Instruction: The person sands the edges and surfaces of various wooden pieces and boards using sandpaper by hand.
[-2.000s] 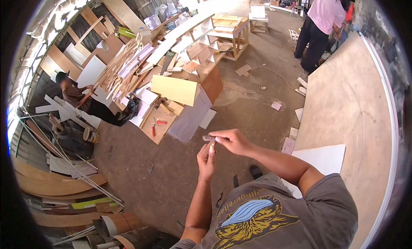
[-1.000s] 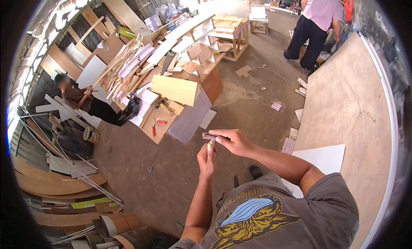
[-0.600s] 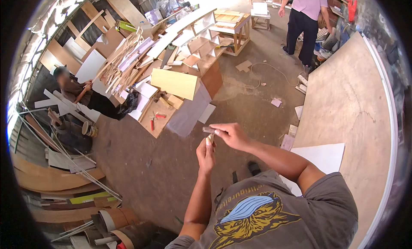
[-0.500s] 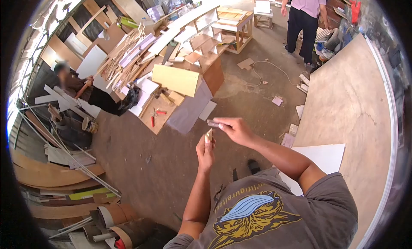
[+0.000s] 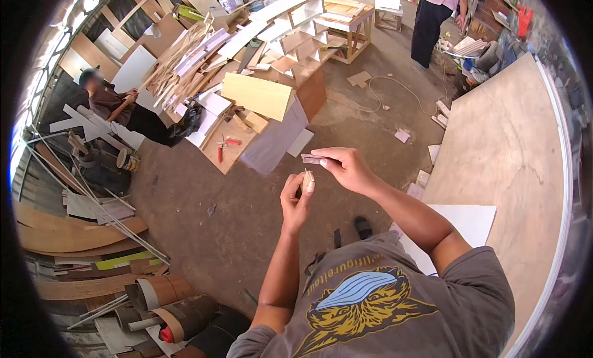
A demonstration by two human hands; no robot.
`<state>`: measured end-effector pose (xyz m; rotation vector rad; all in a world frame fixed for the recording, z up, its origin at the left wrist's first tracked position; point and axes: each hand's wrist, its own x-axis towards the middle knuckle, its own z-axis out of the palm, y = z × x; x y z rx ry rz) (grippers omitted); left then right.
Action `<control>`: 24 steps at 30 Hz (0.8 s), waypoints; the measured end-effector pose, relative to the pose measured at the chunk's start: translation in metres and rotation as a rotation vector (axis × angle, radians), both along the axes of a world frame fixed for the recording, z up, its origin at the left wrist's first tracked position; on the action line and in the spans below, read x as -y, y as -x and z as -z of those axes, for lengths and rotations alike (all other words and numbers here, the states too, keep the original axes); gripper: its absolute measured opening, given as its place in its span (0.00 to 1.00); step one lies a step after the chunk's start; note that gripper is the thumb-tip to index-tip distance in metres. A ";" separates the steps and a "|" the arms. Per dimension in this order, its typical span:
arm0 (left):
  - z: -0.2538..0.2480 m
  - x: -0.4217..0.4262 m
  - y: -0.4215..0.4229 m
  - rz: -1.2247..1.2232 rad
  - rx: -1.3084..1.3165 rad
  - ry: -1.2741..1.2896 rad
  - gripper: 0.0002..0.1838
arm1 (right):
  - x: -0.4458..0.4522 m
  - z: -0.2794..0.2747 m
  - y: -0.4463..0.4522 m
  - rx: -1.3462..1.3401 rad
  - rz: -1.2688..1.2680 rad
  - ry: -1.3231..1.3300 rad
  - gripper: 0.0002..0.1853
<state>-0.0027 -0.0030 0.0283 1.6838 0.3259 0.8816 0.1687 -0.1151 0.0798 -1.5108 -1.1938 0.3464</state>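
Note:
My left hand (image 5: 295, 203) is closed around a small pale piece (image 5: 308, 181) that looks like wood, its tip pointing up between thumb and fingers. Just above and to the right, my right hand (image 5: 349, 171) pinches a short, flat, dark strip (image 5: 312, 159), whose free end points left. Whether the strip is metal or wood I cannot tell. A narrow gap separates the strip from the pale piece. Both hands are held in the air in front of my body, above the brown floor.
Ahead stands a workbench piled with wood strips (image 5: 185, 67), a yellowish board (image 5: 256, 95) and red-handled pliers (image 5: 220, 153). A large plywood sheet (image 5: 488, 154) leans at right. One person (image 5: 117, 105) is at left, another (image 5: 432, 24) at the back right. A cable (image 5: 401, 95) crosses the floor.
Both hands have risen slightly in view, and the left hand has turned its pale piece more upright. The right hand keeps its pinch on the strip. The person at the back has shifted.

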 end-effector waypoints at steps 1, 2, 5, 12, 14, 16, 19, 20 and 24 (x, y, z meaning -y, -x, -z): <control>-0.001 0.001 0.001 -0.008 -0.004 -0.004 0.17 | 0.002 -0.005 0.003 -0.085 -0.017 -0.023 0.14; 0.001 0.001 0.002 -0.014 -0.019 -0.004 0.18 | 0.005 -0.006 0.008 -0.152 -0.063 -0.064 0.14; 0.003 -0.002 0.001 -0.040 -0.055 -0.028 0.18 | 0.007 0.000 0.010 0.073 -0.105 -0.047 0.14; 0.004 0.002 -0.001 -0.088 -0.102 0.292 0.15 | 0.008 0.017 -0.002 -0.131 0.031 0.165 0.11; 0.005 0.000 -0.003 -0.093 -0.145 0.338 0.14 | 0.009 0.021 0.002 -0.105 0.028 0.151 0.13; 0.001 0.000 0.000 -0.105 -0.260 0.293 0.14 | 0.005 0.026 0.011 -0.052 0.054 0.076 0.15; 0.017 -0.006 -0.002 -0.024 -0.102 0.205 0.23 | 0.006 0.014 0.024 -0.040 0.053 0.059 0.16; 0.020 -0.006 0.000 0.016 -0.129 0.210 0.39 | 0.006 0.010 0.029 -0.069 0.026 0.014 0.17; 0.034 -0.001 -0.006 0.025 -0.107 0.183 0.52 | 0.000 0.006 0.045 0.062 -0.021 -0.107 0.17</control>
